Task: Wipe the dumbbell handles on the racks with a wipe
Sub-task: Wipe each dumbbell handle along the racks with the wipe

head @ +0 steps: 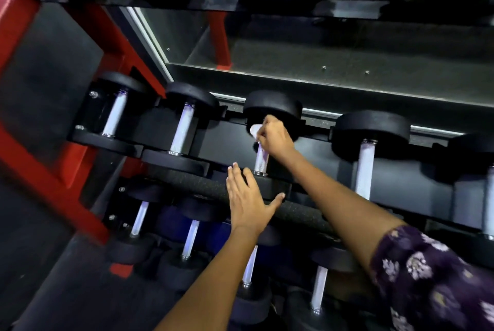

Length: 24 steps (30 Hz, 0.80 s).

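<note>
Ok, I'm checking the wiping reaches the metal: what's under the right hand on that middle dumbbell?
The right hand grips a white wipe at the top of the dumbbell handle. Bare metal shows below the hand. The part under the fingers is covered.

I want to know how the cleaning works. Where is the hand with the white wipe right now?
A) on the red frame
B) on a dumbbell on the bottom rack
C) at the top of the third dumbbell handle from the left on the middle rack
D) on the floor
C: the right hand pinches the wipe against the upper end of the third dumbbell handle, while the left hand rests open on the padded rail.
</note>
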### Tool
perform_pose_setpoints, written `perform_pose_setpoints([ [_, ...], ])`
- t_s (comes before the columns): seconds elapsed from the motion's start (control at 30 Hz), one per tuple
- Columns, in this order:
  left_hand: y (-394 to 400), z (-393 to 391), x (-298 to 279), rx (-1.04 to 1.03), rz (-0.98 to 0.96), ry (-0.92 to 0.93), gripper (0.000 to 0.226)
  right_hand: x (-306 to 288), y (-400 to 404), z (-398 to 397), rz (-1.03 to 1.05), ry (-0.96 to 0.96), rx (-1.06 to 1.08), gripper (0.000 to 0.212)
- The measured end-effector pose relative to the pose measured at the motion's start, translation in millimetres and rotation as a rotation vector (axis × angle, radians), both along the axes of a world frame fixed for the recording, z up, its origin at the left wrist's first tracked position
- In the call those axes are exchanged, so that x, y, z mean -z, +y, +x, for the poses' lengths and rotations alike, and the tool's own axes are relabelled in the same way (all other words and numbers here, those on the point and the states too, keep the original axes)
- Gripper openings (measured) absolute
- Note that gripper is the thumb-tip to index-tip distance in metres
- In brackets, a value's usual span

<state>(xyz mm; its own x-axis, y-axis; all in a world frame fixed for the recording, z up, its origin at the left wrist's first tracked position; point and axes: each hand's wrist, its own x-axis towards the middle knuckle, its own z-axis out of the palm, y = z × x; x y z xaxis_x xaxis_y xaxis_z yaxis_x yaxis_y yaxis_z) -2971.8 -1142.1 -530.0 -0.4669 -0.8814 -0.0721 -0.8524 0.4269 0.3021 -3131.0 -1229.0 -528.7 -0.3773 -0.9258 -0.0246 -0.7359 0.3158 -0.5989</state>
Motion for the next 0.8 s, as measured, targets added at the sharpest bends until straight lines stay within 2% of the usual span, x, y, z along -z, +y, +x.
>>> perform_pose_setpoints([
  [0.13, 1, -1, -5, -0.004, 0.035, -0.019, 0.103, 9, 34, 21, 0.121, 0.001, -0.195, 0.014],
  [0.33, 1, -1, -4, -0.003, 0.042, -0.061, 0.105, -4, 14, 20, 0.026, -0.089, 0.072, 0.014],
  [0.5, 2, -3, -4, -0.022, 0.044, -0.044, 0.107, 4, 47, 19, 0.1, -0.126, -0.105, 0.016],
  [0.67, 2, -1, -8, -0.038, 0.093, -0.056, 0.108, 2, 40, 29, -0.002, -0.163, 0.057, 0.015],
  [0.73, 2, 4, -11, -0.041, 0.144, -0.02, 0.107, -1, 53, 32, 0.096, -0.213, -0.042, 0.017],
  [0.8, -2, 10, -18, -0.026, 0.197, 0.001, 0.104, -8, 68, 18, 0.188, -0.336, -0.04, 0.019],
])
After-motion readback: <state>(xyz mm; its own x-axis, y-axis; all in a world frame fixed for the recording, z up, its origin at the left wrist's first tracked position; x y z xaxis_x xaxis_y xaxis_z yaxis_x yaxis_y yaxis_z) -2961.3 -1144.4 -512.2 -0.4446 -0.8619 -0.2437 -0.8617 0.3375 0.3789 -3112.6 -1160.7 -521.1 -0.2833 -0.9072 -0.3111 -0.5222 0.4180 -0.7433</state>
